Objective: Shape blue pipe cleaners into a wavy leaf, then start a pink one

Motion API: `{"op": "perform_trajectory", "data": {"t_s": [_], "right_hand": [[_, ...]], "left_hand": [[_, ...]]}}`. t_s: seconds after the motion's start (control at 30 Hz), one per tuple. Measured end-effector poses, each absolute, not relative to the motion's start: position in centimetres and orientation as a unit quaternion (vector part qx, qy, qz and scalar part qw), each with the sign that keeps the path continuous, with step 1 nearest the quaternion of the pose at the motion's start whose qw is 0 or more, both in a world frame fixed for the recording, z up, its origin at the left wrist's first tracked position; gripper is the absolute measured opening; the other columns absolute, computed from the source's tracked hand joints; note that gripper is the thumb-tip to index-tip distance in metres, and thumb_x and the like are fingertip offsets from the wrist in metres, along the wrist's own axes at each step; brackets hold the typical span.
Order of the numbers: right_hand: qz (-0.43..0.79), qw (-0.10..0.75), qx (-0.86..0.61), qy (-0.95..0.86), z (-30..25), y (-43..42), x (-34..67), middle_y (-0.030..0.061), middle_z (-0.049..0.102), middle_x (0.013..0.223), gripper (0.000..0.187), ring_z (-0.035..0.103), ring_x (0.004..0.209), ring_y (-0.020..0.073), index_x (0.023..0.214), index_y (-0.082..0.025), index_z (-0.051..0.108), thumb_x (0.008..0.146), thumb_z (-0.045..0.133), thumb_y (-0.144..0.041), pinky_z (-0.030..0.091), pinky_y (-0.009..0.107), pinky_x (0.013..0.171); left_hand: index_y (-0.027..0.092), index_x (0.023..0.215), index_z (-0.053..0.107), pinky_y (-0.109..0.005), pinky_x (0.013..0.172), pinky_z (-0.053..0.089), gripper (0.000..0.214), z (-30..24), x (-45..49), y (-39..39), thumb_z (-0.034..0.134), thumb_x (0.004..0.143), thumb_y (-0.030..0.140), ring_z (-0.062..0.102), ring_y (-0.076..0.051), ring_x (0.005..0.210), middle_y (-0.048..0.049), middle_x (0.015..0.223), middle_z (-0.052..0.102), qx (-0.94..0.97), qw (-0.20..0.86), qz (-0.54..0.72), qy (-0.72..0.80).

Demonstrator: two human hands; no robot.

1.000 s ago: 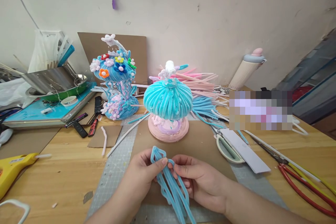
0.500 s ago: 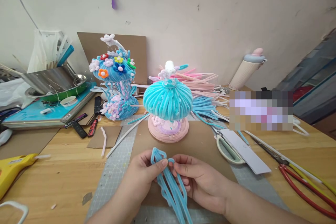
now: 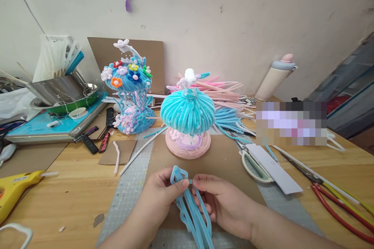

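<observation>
My left hand (image 3: 165,190) pinches a bunch of light blue pipe cleaners (image 3: 191,218) near its looped top, thumb pressed across the strands. The long ends hang down toward the near edge of the view. My right hand (image 3: 217,198) is closed on one strand of the same bunch, thumb and forefinger pinching it beside the left thumb. Beyond both hands stands a turquoise pipe-cleaner dome (image 3: 187,113) on a round pink base (image 3: 187,149), with a white piece on top. To its left is a blue jellyfish-like craft (image 3: 128,81) covered in coloured flowers.
A grey cutting mat (image 3: 128,186) and cardboard lie under my hands. Green-handled scissors (image 3: 257,171), a white card (image 3: 276,171) and red-handled scissors (image 3: 336,210) lie right. A yellow glue gun (image 3: 20,186) is left. Pink pipe cleaners (image 3: 222,89) and a bottle (image 3: 274,79) are behind.
The small curl of pipe cleaner between my hands is now a short, straight stretch at my right fingertips. Both hands otherwise keep nearly the same place and grip.
</observation>
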State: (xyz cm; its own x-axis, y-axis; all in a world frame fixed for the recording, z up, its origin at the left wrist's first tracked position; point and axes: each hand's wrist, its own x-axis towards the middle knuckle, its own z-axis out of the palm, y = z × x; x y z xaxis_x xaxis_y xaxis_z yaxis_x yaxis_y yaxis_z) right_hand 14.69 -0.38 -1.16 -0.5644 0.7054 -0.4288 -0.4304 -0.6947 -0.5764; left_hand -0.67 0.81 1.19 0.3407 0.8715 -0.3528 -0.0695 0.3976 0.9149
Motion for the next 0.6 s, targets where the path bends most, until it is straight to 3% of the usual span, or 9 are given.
{"op": "perform_trajectory", "data": {"t_s": [0.6], "right_hand": [[0.875,0.292,-0.305,-0.238,-1.06,-0.37,15.00,-0.0022,0.046,0.056,0.020,0.034,0.042,0.0044,0.070,-0.013,0.050,0.079,0.049,-0.031,0.017,0.019,0.038]], "left_hand": [[0.014,0.061,0.057,-0.020,0.046,0.037,0.020,1.76,-0.62,0.61,0.069,0.065,0.030,0.054,-0.011,0.047,-0.0033,0.055,0.066,0.414,0.698,0.348,0.469]]}}
